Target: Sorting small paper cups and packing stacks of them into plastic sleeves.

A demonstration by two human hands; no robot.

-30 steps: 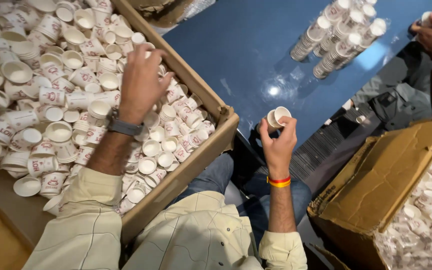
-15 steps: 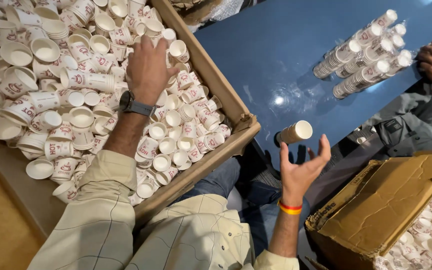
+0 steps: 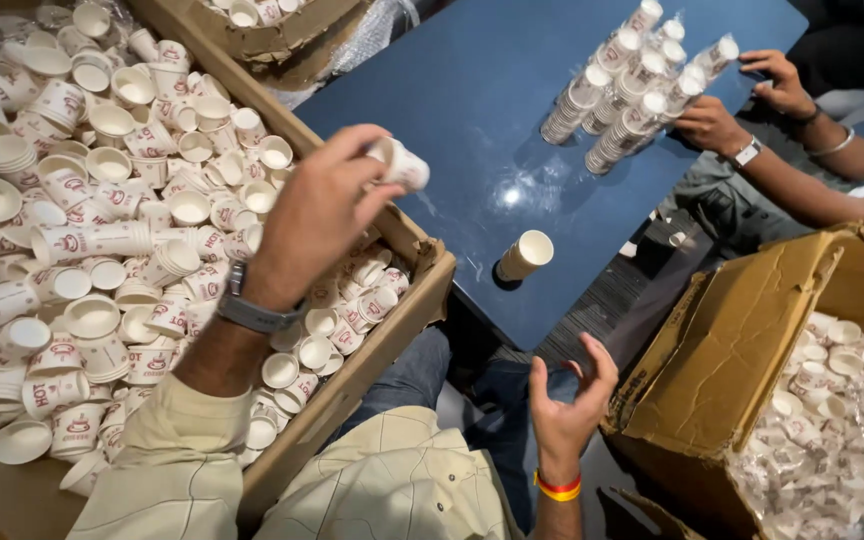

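My left hand (image 3: pixel 317 215) is raised over the right rim of a big cardboard box (image 3: pixel 392 345) and pinches a small white paper cup (image 3: pixel 399 163) with red print. The box is full of several loose cups (image 3: pixel 102 250) of the same kind. My right hand (image 3: pixel 572 400) is held up with its palm open and empty, below the near edge of the dark blue table (image 3: pixel 472 90). One short stack of cups (image 3: pixel 524 256) stands alone on that table edge, just above my right hand.
Several long stacks of cups (image 3: pixel 632 85) lie on the far side of the table, where another person's two hands (image 3: pixel 742 100) touch them. A second open cardboard box (image 3: pixel 752 350) holding cups in plastic sits at the right. Another box (image 3: pixel 252 30) lies at the top.
My left hand has lifted out of the box with a cup. My right hand has let go of its stack, which now stands on the table, and dropped lower.
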